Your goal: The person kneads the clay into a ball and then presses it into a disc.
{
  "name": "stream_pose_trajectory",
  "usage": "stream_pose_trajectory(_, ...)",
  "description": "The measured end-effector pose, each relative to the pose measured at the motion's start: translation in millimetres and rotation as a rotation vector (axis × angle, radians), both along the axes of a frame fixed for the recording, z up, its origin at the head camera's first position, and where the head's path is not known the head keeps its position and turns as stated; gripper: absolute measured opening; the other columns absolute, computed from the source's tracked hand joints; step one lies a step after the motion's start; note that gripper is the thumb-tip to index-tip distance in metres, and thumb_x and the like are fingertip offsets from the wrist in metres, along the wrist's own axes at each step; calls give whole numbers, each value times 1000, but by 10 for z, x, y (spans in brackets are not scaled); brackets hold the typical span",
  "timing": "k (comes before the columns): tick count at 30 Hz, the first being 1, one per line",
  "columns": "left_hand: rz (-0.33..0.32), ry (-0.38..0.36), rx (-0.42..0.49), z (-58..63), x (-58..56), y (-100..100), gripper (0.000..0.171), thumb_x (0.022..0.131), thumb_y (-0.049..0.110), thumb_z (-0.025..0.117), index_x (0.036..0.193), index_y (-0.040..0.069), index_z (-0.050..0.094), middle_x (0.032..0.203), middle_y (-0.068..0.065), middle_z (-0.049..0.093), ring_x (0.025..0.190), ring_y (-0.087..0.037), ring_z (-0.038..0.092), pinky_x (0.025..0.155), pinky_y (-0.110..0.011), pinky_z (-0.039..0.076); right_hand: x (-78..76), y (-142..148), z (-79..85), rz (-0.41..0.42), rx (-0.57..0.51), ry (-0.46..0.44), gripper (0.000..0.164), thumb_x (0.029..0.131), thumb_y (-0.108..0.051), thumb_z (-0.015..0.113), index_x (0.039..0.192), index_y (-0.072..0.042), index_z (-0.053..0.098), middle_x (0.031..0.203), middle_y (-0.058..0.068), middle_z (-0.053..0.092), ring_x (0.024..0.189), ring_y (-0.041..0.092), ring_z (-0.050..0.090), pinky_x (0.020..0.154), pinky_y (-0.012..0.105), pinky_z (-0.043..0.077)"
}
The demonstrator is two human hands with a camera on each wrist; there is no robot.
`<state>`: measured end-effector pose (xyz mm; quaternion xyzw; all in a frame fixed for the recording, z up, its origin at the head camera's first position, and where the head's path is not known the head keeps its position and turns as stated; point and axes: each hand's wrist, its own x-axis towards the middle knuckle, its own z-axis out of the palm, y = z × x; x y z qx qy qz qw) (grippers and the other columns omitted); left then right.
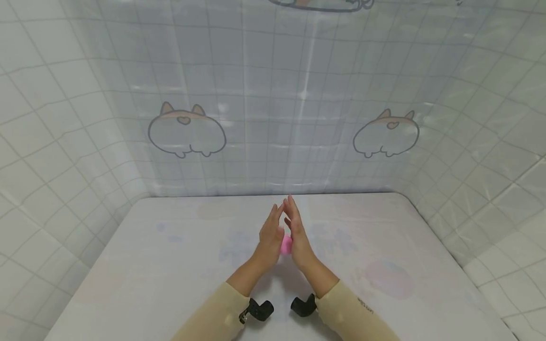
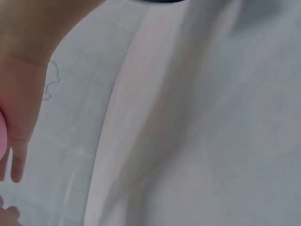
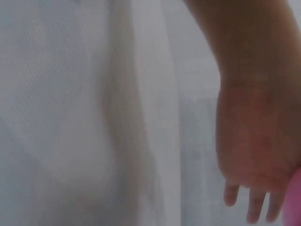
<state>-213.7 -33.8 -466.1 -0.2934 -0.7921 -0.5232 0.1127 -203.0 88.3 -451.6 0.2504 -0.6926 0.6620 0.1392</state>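
Observation:
A smooth, rounded pink lump (image 1: 286,245) sits between the palms, low down near their heels. My left hand (image 1: 269,240) presses it from the left, fingers long and slanting forward. From the other side, my right hand (image 1: 300,241) holds its palm against the lump, with its fingers extended too. The fingertips of both hands lean together at the top, leaving a narrow gap below them. In the right wrist view a bare palm shows beside the pink surface (image 3: 293,202), cut off by the frame edge. What the lump is made of I cannot tell.
Under the hands spreads a pale tabletop (image 1: 170,270) with faint pastel prints. A tiled-pattern curtain or sheet (image 1: 273,118) with cartoon animals rises behind it and along both sides. Black curved pieces (image 1: 261,310) stick out at each cream sleeve (image 1: 217,308).

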Motion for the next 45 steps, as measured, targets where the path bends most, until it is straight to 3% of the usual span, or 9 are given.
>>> stream_pose_trajectory(6, -129, -61, 54, 28, 118, 8, 87, 98, 72, 6, 161, 12, 13, 166, -16, 7, 151, -40, 6, 107, -77, 9, -64, 40, 0, -49, 79, -45, 70, 106, -57, 18, 162, -18, 8, 167, 6, 12, 152, 28, 14, 118, 58, 16)
stream_pose_trajectory(11, -227, -145, 216, 47, 154, 5, 82, 100, 67, 4, 162, 13, 3, 167, -12, 3, 151, -40, 8, 113, -70, 9, -85, 47, -63, -27, 104, -83, 70, 106, -57, 18, 162, -16, 8, 167, 5, 9, 152, 28, 13, 119, 56, 15)
stream_pose_trajectory(16, -214, -177, 375, 98, 167, -9, 77, 102, 64, 5, 162, 16, 1, 167, -8, 4, 151, -37, 12, 115, -67, 5, -62, 9, -113, 9, 119, -92, 79, 103, -65, 19, 162, -14, 9, 167, 7, 9, 151, 32, 12, 117, 62, 12)
stream_pose_trajectory(24, -149, -144, 483, 124, 89, -36, 82, 100, 70, 11, 162, 18, 0, 168, -4, 3, 152, -34, 11, 115, -67, 5, 91, -83, -99, 70, 205, 20, 82, 101, -68, 11, 162, -13, 7, 167, 11, 9, 151, 32, 13, 117, 60, 18)
stream_pose_trajectory(28, -122, -160, 487, 105, 29, -62, 85, 98, 73, 13, 162, 18, 2, 167, -5, 4, 152, -34, 9, 115, -67, 3, 176, -101, -76, 106, 196, 30, 79, 103, -66, 10, 162, -14, 6, 167, 11, 8, 151, 34, 14, 116, 62, 19)
stream_pose_trajectory(34, -62, -209, 419, 83, 5, -102, 83, 98, 73, 13, 162, 22, 8, 166, -11, 12, 152, -33, 12, 111, -73, 5, 221, -103, -18, 132, 150, 94, 78, 104, -63, 9, 162, -11, 7, 167, 9, 9, 150, 37, 14, 115, 64, 18)
stream_pose_trajectory(39, -103, -212, 310, 35, 21, -84, 84, 99, 71, 14, 162, 15, 8, 166, -12, 11, 152, -34, 10, 114, -68, 10, 181, -78, 69, 94, 113, 158, 82, 103, -64, 9, 160, -5, 9, 166, 12, 11, 150, 37, 15, 115, 64, 16)
stream_pose_trajectory(45, -150, -189, 239, -20, 89, -24, 88, 98, 73, 13, 162, 13, 3, 168, -6, 5, 151, -35, 11, 111, -72, 12, 87, -48, 149, 2, 125, 147, 87, 101, -69, 11, 161, -7, 11, 165, 16, 14, 150, 34, 19, 116, 59, 17)
